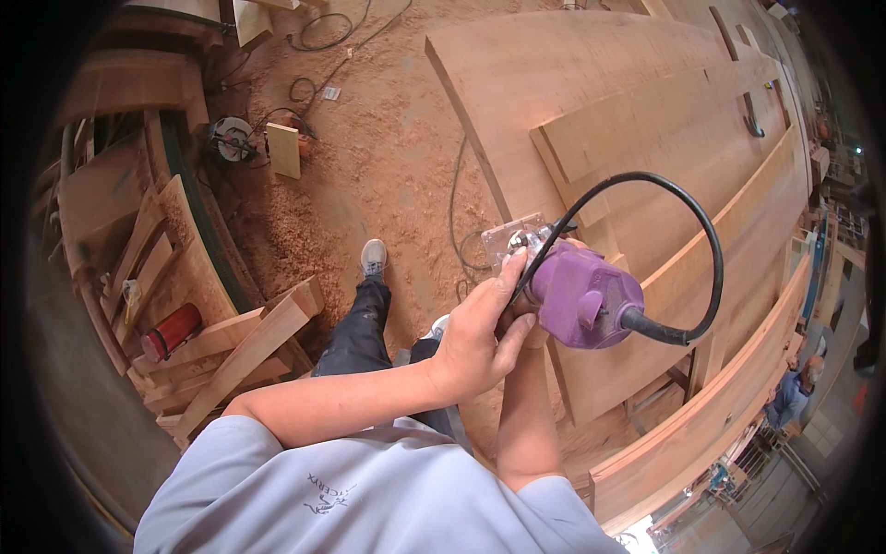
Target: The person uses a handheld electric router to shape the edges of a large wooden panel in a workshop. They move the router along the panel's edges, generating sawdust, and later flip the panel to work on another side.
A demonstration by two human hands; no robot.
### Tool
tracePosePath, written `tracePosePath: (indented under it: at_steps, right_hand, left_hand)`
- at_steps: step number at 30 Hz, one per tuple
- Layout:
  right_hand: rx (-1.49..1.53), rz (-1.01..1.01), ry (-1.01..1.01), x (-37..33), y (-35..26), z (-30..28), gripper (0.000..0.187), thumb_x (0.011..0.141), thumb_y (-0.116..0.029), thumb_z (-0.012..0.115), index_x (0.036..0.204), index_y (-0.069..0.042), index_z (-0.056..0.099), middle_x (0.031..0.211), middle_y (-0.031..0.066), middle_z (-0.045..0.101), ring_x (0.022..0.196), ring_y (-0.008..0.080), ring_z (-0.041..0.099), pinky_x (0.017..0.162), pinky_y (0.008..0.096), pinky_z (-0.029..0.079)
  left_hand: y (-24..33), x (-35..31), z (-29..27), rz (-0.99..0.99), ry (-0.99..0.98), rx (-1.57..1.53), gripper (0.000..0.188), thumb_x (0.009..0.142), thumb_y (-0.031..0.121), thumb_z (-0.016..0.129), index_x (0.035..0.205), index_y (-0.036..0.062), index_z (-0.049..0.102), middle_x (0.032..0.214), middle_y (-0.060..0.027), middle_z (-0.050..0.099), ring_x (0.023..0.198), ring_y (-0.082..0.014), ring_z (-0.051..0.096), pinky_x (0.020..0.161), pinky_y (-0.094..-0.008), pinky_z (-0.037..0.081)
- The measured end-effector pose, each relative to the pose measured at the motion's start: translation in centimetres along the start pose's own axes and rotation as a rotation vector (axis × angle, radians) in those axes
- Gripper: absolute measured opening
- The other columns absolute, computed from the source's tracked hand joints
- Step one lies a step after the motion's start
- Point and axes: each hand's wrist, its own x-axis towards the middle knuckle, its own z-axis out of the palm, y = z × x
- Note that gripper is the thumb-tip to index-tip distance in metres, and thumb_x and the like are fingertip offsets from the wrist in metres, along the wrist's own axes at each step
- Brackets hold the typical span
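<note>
A purple trim router (583,300) is held up in front of me, tilted on its side. Its clear base (515,238) points to the far left, and a thick black cord (709,249) loops from its rear end back over the body. My left hand (480,323) is closed at the router's collet end, its fingers reaching along toward the base. Behind it, my right hand (535,334) grips the router's body from below; most of its fingers are hidden by the tool and the left hand.
Large wooden panels (591,83) and long boards (674,120) fill the right side. A circular saw (233,138) and cables lie on the shaving-covered floor (369,185). At left are stacked timbers (249,355) and a red cylinder (172,332). Another person (792,395) is at far right.
</note>
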Motion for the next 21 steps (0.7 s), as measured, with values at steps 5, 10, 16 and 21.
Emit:
tracePosePath:
  at_steps: [5,10,16,21]
  right_hand:
    - [-0.141,-0.091,-0.122,3.1,1.2,3.4,0.058,0.089,-0.016,0.082,0.133,-0.006,0.047,0.121,0.0075,0.059,0.113,0.0175,0.061,0.100,0.0323,0.053]
    - [-0.167,0.034,-0.063,4.0,2.9,5.3,0.062,0.088,-0.020,0.083,0.136,-0.006,0.045,0.125,0.0072,0.058,0.116,0.0185,0.060,0.103,0.0336,0.052]
    - [-0.247,0.008,-0.118,7.0,3.7,10.4,0.063,0.088,-0.020,0.083,0.136,-0.006,0.045,0.125,0.0075,0.058,0.116,0.0190,0.060,0.103,0.0341,0.052]
    - [-0.315,-0.002,-0.156,8.9,4.1,14.5,0.063,0.088,-0.020,0.083,0.136,-0.006,0.045,0.126,0.0078,0.059,0.116,0.0194,0.060,0.103,0.0346,0.052]
  left_hand:
    - [-0.6,2.8,-2.7,0.058,0.038,-0.049,0.078,0.087,-0.006,0.069,0.158,0.0004,0.037,0.099,-0.0187,0.059,0.083,-0.0319,0.062,0.076,-0.0372,0.052]
    - [-1.1,5.0,-5.3,0.073,0.088,-0.016,0.080,0.083,-0.010,0.068,0.157,-0.0018,0.039,0.095,-0.0116,0.057,0.079,-0.0220,0.059,0.074,-0.0312,0.051]
    - [-0.9,8.8,-9.4,0.067,0.090,-0.014,0.078,0.086,-0.005,0.069,0.157,-0.0012,0.037,0.101,-0.0210,0.060,0.089,-0.0361,0.063,0.082,-0.0406,0.052]
    - [-1.3,11.1,-12.3,0.073,0.135,-0.046,0.079,0.085,-0.008,0.069,0.158,0.0007,0.039,0.098,-0.0156,0.059,0.082,-0.0260,0.061,0.076,-0.0346,0.051]
